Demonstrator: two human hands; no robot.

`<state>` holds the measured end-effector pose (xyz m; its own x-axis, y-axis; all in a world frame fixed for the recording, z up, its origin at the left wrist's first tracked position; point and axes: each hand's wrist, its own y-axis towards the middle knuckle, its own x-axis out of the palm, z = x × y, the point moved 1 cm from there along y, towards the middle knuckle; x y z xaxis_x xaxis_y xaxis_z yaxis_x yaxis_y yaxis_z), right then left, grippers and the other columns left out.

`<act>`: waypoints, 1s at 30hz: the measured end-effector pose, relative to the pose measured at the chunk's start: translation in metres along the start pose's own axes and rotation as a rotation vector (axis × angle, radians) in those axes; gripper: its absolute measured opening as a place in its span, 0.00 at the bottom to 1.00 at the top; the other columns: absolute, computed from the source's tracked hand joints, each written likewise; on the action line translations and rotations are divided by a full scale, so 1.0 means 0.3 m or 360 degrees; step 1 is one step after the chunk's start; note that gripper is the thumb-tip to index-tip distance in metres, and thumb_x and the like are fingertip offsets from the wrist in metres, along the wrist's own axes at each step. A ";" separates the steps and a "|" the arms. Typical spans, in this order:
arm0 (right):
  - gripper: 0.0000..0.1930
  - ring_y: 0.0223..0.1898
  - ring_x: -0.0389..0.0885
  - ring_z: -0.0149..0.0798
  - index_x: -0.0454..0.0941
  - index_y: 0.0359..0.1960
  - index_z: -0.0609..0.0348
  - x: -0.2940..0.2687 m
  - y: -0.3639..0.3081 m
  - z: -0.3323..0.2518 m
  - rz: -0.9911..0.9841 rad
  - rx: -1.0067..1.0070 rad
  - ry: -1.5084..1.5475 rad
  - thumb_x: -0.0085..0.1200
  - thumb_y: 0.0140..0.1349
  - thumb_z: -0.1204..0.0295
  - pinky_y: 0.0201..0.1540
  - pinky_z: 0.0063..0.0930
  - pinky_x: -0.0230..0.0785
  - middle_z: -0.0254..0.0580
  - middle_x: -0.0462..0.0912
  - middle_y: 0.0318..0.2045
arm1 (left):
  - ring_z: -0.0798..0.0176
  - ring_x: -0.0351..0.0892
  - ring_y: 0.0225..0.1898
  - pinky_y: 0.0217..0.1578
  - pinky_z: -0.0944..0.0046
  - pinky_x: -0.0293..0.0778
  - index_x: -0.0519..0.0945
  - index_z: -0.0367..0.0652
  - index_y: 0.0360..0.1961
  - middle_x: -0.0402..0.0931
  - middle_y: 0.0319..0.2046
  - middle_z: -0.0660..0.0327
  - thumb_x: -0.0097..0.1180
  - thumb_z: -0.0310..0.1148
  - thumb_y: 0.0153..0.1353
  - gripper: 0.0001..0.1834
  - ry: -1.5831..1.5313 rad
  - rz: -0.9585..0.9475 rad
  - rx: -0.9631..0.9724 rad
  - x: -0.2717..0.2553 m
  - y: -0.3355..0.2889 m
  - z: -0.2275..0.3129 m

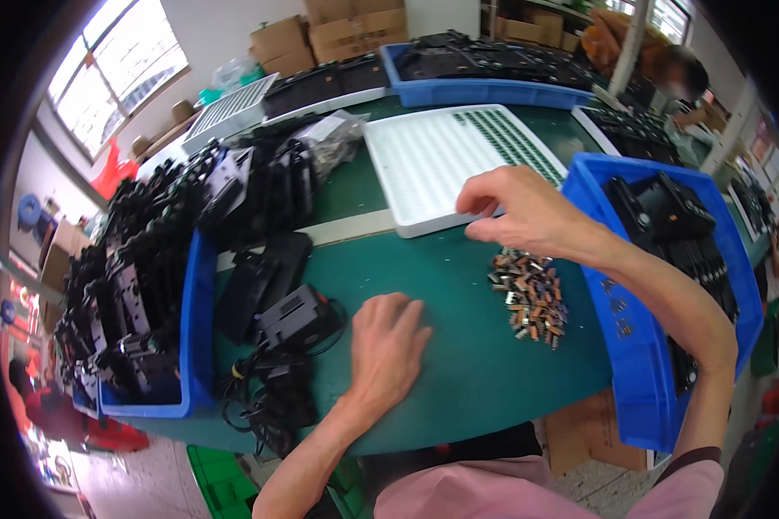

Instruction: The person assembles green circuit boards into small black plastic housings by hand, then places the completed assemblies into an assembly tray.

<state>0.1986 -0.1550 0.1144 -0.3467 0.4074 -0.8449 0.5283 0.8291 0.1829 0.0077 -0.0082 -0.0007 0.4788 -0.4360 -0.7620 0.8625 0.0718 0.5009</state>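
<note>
Metal parts (530, 298) are lying piled at 2 o'clock from half-open, seemingly empty left hand (387, 346), probably light, rigid, best side-pinched; right hand (515, 210) is hovering at their 12, nearly pinched, hold unclear.

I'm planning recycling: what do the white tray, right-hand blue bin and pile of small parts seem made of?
White tray: probably semi-matte plastic; rounded, moulded-looking corners suggest it.
Right-hand blue bin: likely smooth plastic, judging by its uniform colour and soft sheen.
Pile of small parts: shiny, perhaps partly metal; silvery and coppery faces show, but they are too small to be sure.
</note>
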 end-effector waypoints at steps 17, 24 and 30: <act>0.15 0.30 0.83 0.31 0.84 0.38 0.68 0.531 0.494 -0.268 -0.0208 -0.0192 0.0783 0.62 0.52 0.69 0.34 0.25 0.74 0.39 0.83 0.24 | 0.48 0.71 0.49 0.51 0.49 0.68 0.80 0.34 0.44 0.73 0.45 0.51 0.66 0.29 0.52 0.18 -0.0089 0.0086 -0.0019 0.016 -0.024 -0.019; 0.23 0.43 0.86 0.53 0.85 0.38 0.58 0.592 0.521 -0.403 -0.0249 -0.0044 0.0237 0.65 0.46 0.54 0.47 0.44 0.77 0.51 0.87 0.36 | 0.47 0.70 0.50 0.51 0.48 0.68 0.79 0.34 0.46 0.72 0.46 0.51 0.66 0.29 0.52 0.20 -0.0024 0.0084 -0.0012 0.034 -0.030 -0.021; 0.21 0.33 0.86 0.53 0.85 0.30 0.68 0.629 0.536 -0.424 -0.0093 -0.0143 0.0135 0.66 0.40 0.60 0.41 0.41 0.78 0.56 0.84 0.24 | 0.49 0.69 0.51 0.53 0.50 0.66 0.80 0.34 0.42 0.71 0.45 0.51 0.64 0.33 0.55 0.17 0.0059 0.0140 0.0038 0.041 -0.025 -0.019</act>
<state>0.1195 0.1040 0.0482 -0.4414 0.3849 -0.8106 0.4352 0.8818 0.1818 0.0080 -0.0089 -0.0162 0.5585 -0.3953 -0.7293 0.8131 0.0869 0.5756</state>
